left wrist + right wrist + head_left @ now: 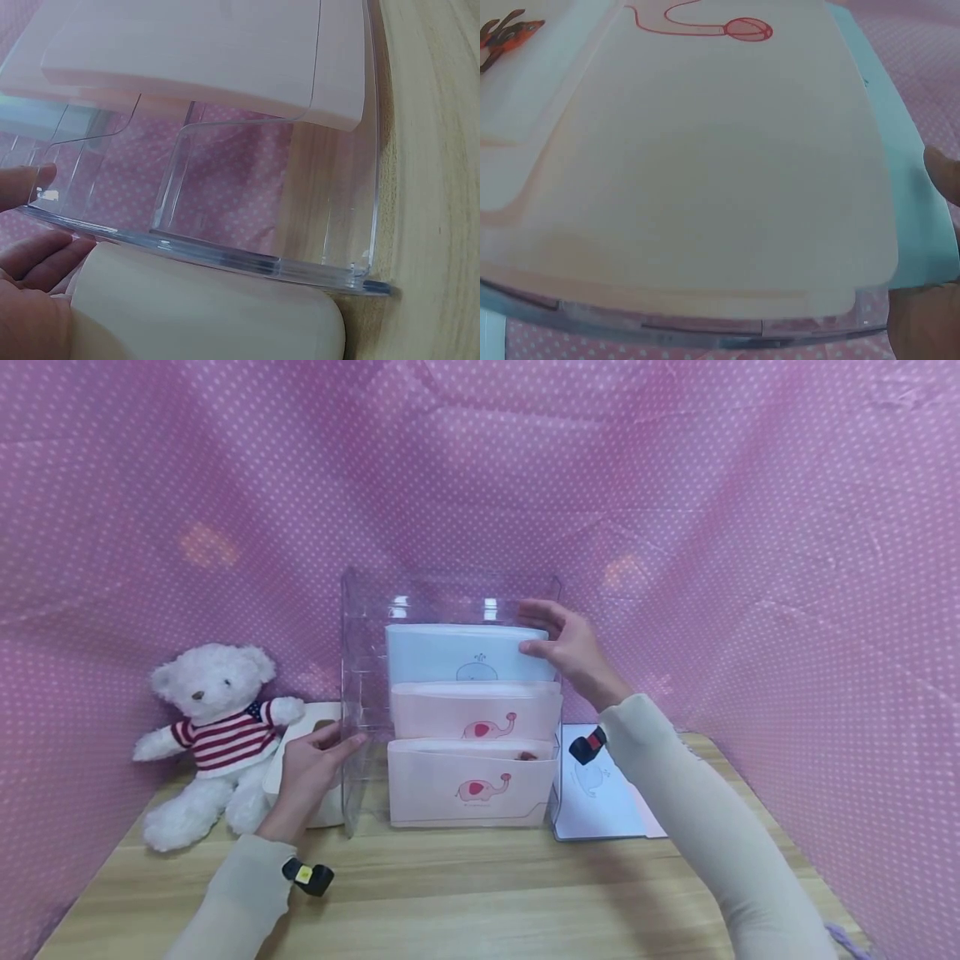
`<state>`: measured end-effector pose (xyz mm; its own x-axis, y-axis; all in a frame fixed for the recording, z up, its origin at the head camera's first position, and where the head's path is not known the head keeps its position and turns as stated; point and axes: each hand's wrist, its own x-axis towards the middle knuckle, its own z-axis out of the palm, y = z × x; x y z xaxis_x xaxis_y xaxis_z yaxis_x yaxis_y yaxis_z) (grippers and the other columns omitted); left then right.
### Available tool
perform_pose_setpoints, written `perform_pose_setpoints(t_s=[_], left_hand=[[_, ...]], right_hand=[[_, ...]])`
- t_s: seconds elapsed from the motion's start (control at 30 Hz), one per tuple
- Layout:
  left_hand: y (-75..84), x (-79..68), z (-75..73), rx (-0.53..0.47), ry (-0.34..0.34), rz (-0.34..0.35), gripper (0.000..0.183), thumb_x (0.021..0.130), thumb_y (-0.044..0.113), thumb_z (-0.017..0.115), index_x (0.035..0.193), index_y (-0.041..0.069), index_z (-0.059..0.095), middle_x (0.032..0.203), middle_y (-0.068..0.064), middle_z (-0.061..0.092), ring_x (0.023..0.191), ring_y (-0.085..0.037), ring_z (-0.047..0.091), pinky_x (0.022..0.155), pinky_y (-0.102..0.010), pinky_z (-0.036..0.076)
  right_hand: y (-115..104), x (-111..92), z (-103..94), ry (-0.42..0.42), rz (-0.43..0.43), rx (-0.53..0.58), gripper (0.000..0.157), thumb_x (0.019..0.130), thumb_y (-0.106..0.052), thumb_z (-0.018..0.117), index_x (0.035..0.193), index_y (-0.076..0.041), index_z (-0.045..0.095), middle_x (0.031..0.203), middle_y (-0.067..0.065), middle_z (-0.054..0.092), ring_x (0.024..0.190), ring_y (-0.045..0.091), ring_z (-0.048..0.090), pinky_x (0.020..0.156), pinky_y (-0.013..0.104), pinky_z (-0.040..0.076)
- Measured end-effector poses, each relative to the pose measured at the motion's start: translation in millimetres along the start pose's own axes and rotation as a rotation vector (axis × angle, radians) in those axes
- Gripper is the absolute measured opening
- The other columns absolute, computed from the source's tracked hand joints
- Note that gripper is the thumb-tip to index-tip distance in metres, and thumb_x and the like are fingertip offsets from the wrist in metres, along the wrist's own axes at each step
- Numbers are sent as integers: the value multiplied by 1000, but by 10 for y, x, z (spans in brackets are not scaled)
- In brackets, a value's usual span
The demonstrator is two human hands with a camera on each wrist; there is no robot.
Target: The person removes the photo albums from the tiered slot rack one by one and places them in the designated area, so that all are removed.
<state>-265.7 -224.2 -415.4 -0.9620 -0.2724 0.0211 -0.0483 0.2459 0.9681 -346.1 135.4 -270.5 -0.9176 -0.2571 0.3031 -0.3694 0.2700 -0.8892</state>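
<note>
A clear plastic file rack (351, 793) stands upright on the table, with folders in its stepped slots. My left hand (311, 772) grips its left side wall; the left wrist view shows the thumb (46, 177) on the inner side and the fingers outside. At the rear slot, my right hand (573, 647) holds the top right corner of a light blue folder (427, 656) with a whale drawing. The thumb (534, 648) lies on its front, while the other fingers reach over its top edge. Two pink elephant folders, a middle one (435, 710) and a front one (420, 785), stand before it.
Left of the rack sit a white teddy bear (232, 743) in a striped sweater and a cream container (326, 810), close against the rack's wall. A whale-print blue folder (607, 802) lies at the right, partly over something pink. Pink dotted cloth (480, 485) surrounds the wooden table (450, 893).
</note>
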Motion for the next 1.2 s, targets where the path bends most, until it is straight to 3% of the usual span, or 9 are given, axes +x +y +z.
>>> perform_pose_setpoints(t_s=[0.1, 0.23, 0.3, 0.37, 0.57, 0.7, 0.97, 1.2], left_hand=[[-4, 3, -6, 9, 2, 2, 61, 93, 34, 75, 145, 10, 55, 146, -16, 59, 131, -26, 57, 110, -39, 46], [-3, 9, -3, 23, 8, 2, 62, 91, 37, 76, 144, 10, 56, 144, -15, 61, 126, -21, 58, 98, -22, 49], [1, 13, 1, 21, 15, 3, 61, 91, 35, 77, 143, 10, 58, 142, -14, 62, 118, -13, 61, 90, -13, 48], [13, 12, 2, 22, 18, 5, 60, 90, 34, 78, 142, 10, 59, 142, -14, 63, 116, -12, 61, 85, -10, 47], [18, 13, -4, 13, 21, 13, 60, 91, 32, 77, 142, 8, 58, 143, -15, 62, 128, -23, 58, 84, -7, 44], [-10, 17, -10, -1, 15, 11, 60, 91, 30, 77, 143, 7, 56, 145, -15, 60, 130, -24, 57, 83, -5, 44], [-35, 27, -22, 4, 8, 10, 61, 91, 33, 77, 143, 9, 57, 144, -14, 61, 130, -23, 58, 91, -13, 47], [-32, 37, -22, 3, 8, 19, 59, 91, 31, 77, 142, 8, 58, 143, -15, 62, 129, -23, 59, 84, -6, 44]], right_hand=[[14, 4, 43, -24, 9, -44, 62, 89, -8, 76, 145, -22, 53, 147, 1, 59, 133, 23, 58, 108, 43, 51], [48, 15, 114, -56, 38, -104, 57, 89, -11, 76, 141, -26, 58, 144, -1, 59, 127, 25, 61, 103, 45, 55], [65, 28, 142, -62, 44, -116, 55, 89, -11, 77, 139, -25, 60, 142, 2, 61, 124, 27, 63, 101, 46, 56], [77, 35, 159, -57, 44, -126, 52, 89, -12, 77, 137, -24, 62, 140, 4, 62, 120, 28, 65, 98, 45, 57], [82, 54, 182, -41, 62, -155, 46, 90, -18, 78, 133, -25, 65, 136, 6, 65, 113, 29, 69, 90, 43, 61], [62, 69, 214, -23, 93, -128, 42, 90, -16, 78, 130, -25, 68, 132, 6, 67, 111, 27, 71, 88, 41, 61], [21, 85, 263, 28, 115, -81, 42, 89, -9, 76, 128, -25, 69, 132, 6, 68, 110, 27, 72, 84, 39, 62], [-18, 115, 271, 81, 105, -79, 43, 88, -7, 77, 127, -26, 71, 134, 6, 68, 108, 28, 73, 81, 39, 63]])
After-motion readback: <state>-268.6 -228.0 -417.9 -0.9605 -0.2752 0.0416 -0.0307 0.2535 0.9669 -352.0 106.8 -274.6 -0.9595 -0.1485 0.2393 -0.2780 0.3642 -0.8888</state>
